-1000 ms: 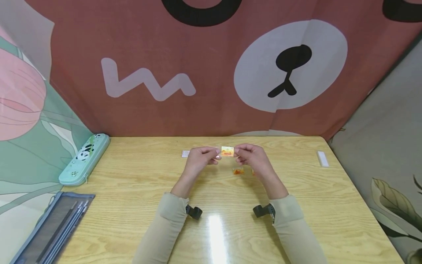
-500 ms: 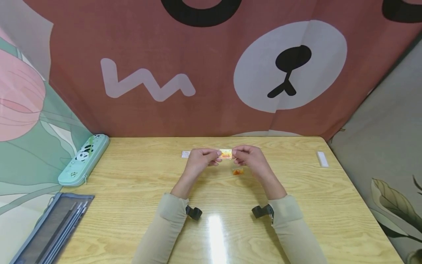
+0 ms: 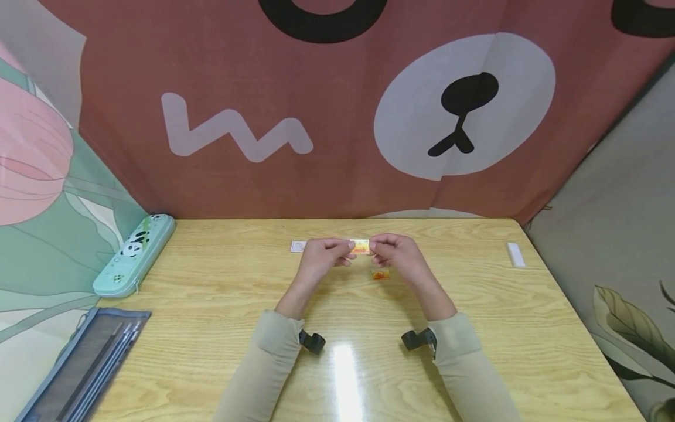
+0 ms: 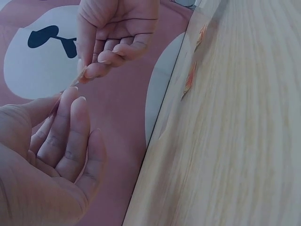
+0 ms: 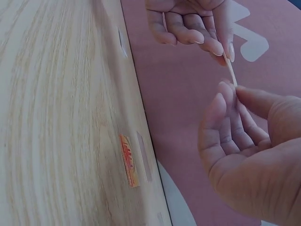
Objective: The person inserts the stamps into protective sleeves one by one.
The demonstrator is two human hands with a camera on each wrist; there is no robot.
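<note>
**Left hand (image 3: 323, 258) and right hand (image 3: 402, 258) pinch a small, flat, yellow-and-orange printed card (image 3: 361, 247) between them**

Head view: the card is held face-up to the camera by its opposite short ends, thumb and fingertips closed on each. On the light wood-grain table (image 3: 358, 305), a flat orange printed piece (image 3: 381, 274) lies near the right hand, on the wearer's side of it. A flat white rectangular piece (image 3: 297, 247) with faint markings lies just beside the left hand. Well apart on the right is a white oblong block (image 3: 516, 255); at the left edge are a mint-green, panda-printed zip case (image 3: 134, 258) and a blue-edged mesh pouch (image 3: 87, 366) with pencils inside.

Left wrist view: the card appears nearly edge-on and tilted, clear of the table. The left hand's other fingers are loosely bent behind the pinch. Two narrow orange pieces (image 4: 189, 81) lie on the table near its edge.

Right wrist view: the card again shows as a thin strip between both pinches; the right hand's remaining fingers are bent, their tips free.
</note>
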